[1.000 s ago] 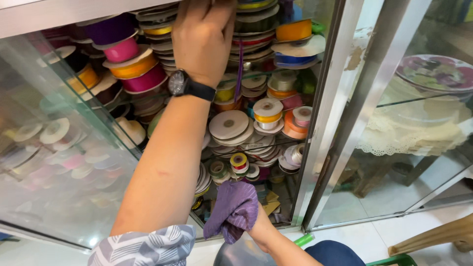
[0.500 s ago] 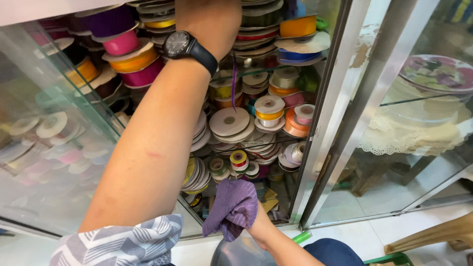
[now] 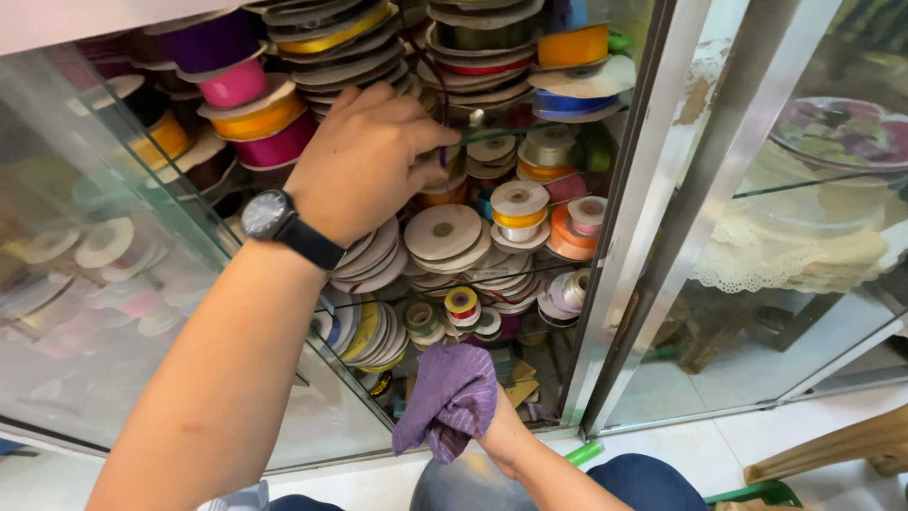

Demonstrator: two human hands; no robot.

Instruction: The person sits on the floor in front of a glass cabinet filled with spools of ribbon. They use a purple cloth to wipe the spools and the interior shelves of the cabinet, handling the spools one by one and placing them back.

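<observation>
Hiding right hand (image 3: 482, 426): purple cloth (image 3: 449, 397); grip unclear.

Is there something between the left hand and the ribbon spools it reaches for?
Nothing visible. The left hand is past the open glass door, its fingers already on the ribbon spools. The right hand holds a purple cloth lower down.

Ribbon spools (image 3: 445, 232) seemingly crowding shelves (image 3: 558, 270)

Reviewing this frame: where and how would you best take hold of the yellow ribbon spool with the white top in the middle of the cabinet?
Probably by its rim, pinched across the white disc of the yellow ribbon spool from the open front of the cabinet. It lies flat on top of a stack, so its edge is exposed. The left hand is nearest; the right hand holds a purple cloth.
</observation>
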